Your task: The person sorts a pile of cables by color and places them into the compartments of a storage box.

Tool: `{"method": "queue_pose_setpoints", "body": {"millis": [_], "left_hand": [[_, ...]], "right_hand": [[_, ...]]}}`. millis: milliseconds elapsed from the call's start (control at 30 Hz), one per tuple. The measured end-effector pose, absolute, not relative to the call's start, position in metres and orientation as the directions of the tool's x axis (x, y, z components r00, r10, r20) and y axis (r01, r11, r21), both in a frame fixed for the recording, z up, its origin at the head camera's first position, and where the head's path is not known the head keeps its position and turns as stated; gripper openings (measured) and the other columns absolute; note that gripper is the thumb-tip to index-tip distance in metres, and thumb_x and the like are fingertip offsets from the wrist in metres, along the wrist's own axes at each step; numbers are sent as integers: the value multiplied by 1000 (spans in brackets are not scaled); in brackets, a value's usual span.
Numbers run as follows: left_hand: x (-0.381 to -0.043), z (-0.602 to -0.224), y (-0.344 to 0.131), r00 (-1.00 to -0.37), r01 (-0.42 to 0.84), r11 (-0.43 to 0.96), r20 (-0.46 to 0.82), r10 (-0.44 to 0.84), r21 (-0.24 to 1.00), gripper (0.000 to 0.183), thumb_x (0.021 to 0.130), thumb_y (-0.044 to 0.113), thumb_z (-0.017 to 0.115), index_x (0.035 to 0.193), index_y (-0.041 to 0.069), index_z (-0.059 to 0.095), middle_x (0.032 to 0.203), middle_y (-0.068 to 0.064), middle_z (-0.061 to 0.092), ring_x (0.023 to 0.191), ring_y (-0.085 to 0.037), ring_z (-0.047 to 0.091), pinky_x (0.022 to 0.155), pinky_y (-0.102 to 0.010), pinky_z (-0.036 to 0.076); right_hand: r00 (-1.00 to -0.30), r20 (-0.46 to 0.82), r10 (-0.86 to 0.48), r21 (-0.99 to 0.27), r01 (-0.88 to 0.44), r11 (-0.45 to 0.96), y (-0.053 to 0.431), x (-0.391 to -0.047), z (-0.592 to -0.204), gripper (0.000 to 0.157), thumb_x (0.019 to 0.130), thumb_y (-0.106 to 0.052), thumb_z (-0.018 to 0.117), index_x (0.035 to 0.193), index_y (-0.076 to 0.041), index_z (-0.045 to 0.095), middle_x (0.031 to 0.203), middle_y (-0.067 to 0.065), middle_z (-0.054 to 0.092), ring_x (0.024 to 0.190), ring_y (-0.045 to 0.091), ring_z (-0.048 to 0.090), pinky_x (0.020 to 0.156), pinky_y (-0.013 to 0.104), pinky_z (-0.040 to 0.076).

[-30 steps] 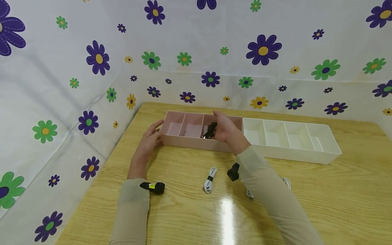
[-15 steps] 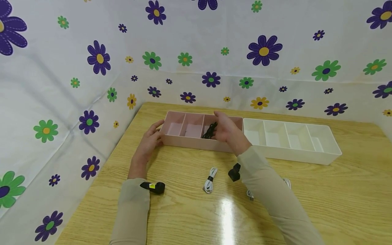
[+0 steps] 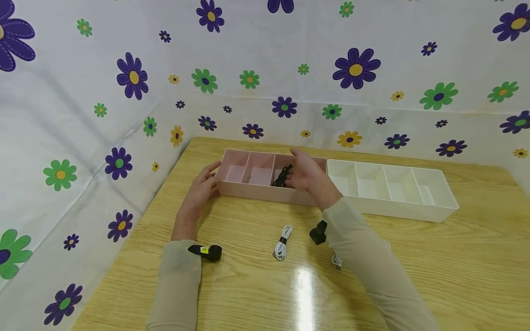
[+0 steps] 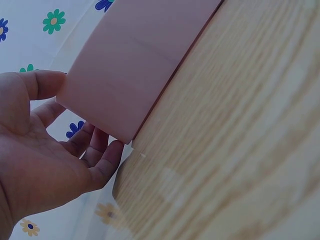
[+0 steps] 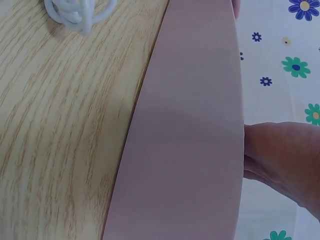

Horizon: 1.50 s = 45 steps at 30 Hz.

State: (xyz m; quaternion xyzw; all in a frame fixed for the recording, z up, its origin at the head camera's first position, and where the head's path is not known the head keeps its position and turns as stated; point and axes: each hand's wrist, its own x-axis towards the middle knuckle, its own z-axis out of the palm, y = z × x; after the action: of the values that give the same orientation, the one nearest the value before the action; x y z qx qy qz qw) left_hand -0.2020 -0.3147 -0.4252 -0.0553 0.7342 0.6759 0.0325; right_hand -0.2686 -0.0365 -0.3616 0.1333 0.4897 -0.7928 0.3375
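A pink divided organizer box (image 3: 265,192) stands toward the back of the table. My left hand (image 3: 200,191) touches its left end; in the left wrist view the fingers (image 4: 107,160) rest loosely against the end wall. My right hand (image 3: 308,174) reaches into a right-hand compartment, its thumb raised apart from the fingers. Against those fingertips lies a bundled black cable (image 3: 283,176), inside the compartment. In the right wrist view the box wall (image 5: 182,125) hides the fingertips of the right hand (image 5: 282,155).
A white divided organizer box (image 3: 391,207) adjoins the pink one on the right. In front lie a bundled white cable (image 3: 282,242) with a black tie and another white cable (image 3: 337,261), partly under the right sleeve (image 3: 372,266). A flower-printed cloth (image 3: 265,55) hangs behind the table.
The black cable's shiny end, seen a second ago, no longer shows, and the cable sits slightly lower in the compartment. Both hands have stayed almost in place.
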Motion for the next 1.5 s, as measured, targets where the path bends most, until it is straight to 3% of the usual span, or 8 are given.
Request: {"method": "queue_pose_setpoints", "body": {"millis": [633, 1233, 1500], "left_hand": [[-202, -427, -315, -993, -118, 63, -116, -26, 991, 57, 103, 9, 35, 159, 17, 26, 155, -22, 30, 136, -35, 38, 96, -35, 41], [-201, -423, -313, -993, -120, 91, -117, -30, 989, 57, 103, 9, 35, 158, 16, 27, 155, -22, 30, 135, -35, 39, 101, -39, 38], [-202, -424, -313, -993, -118, 104, -115, -34, 988, 57, 102, 10, 36, 158, 18, 28, 154, -20, 32, 133, -30, 40, 97, -34, 41]], "right_hand": [[-750, -482, -453, -724, 632, -276, -27, -261, -354, 67, 108, -43, 24, 160, -15, -10, 166, 13, -12, 152, 31, -7, 122, 43, 4], [-753, -397, -525, -740, 601, -302, -7, -242, -351, 66, 109, -44, 22, 160, -12, -5, 165, 17, -11, 151, 36, -4, 121, 45, 8], [-749, -339, -569, -745, 583, -324, 8, -230, -352, 65, 109, -42, 20, 160, -10, -5, 165, 19, -9, 151, 37, -2, 121, 44, 11]]}}
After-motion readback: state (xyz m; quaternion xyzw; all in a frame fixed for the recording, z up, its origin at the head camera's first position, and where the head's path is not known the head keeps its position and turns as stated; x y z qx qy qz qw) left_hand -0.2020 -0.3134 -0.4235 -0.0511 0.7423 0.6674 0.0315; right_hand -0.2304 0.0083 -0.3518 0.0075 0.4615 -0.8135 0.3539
